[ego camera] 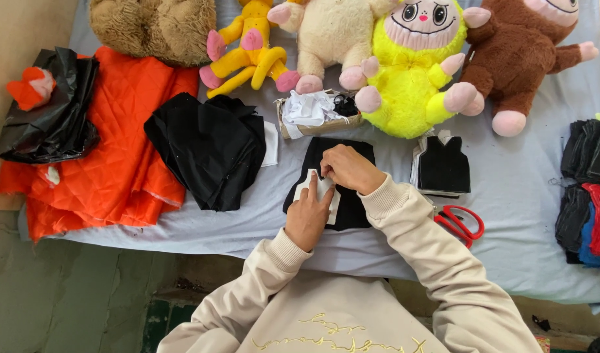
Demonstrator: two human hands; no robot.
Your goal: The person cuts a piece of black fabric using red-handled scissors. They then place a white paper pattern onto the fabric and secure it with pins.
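Note:
A flat piece of black fabric (352, 208) lies on the grey sheet in front of me, with a white paper pattern (326, 195) on top of it. My left hand (308, 212) presses flat on the pattern, fingers stretched forward. My right hand (349, 168) is curled at the pattern's upper edge, fingertips pinched there; what they pinch is hidden. Both arms wear cream sleeves.
Red-handled scissors (461, 222) lie right of my right arm, below a stack of black cut vest shapes (443, 164). Folded black cloth (208, 149), orange quilted fabric (117, 157), a black bag (51, 111), a small box of scraps (315, 112), several plush toys (411, 72) and stacked fabrics (589, 189) surround me.

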